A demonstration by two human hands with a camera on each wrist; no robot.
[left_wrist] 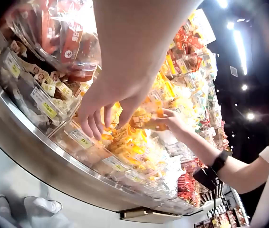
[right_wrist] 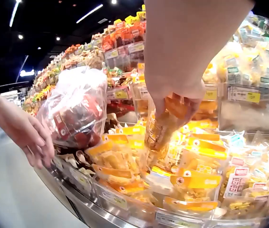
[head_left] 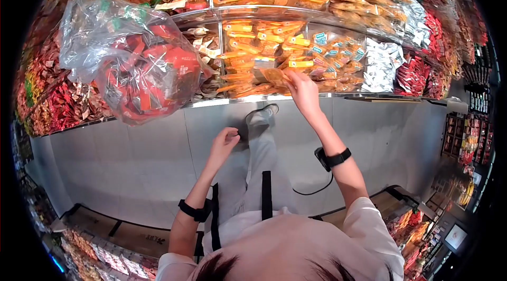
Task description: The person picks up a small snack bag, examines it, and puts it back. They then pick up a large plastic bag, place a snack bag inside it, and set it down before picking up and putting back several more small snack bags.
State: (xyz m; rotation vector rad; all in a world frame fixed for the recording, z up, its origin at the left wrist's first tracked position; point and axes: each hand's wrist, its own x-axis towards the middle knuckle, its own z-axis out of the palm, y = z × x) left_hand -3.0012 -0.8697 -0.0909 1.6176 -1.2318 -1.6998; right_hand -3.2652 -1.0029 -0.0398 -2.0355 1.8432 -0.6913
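My right hand (head_left: 304, 92) pinches the orange top of a clear snack packet (head_left: 275, 77) over the front bin. In the right wrist view the packet (right_wrist: 159, 135) hangs from the fingers among similar orange-topped packets (right_wrist: 198, 183). My left hand (head_left: 225, 143) hangs over the floor in front of the shelf, fingers loosely curled around nothing. The right wrist view also shows that left hand (right_wrist: 27, 133) near the shelf edge. A big clear plastic bag (head_left: 153, 70) with red packages inside sits on the bins at the left.
Clear dividers separate bins of silver packets (head_left: 381, 67), red packets (head_left: 413, 75) and other snacks. Price labels (left_wrist: 80, 138) line the metal front edge (head_left: 211, 102). Behind me stands another low shelf (head_left: 100, 225) with goods.
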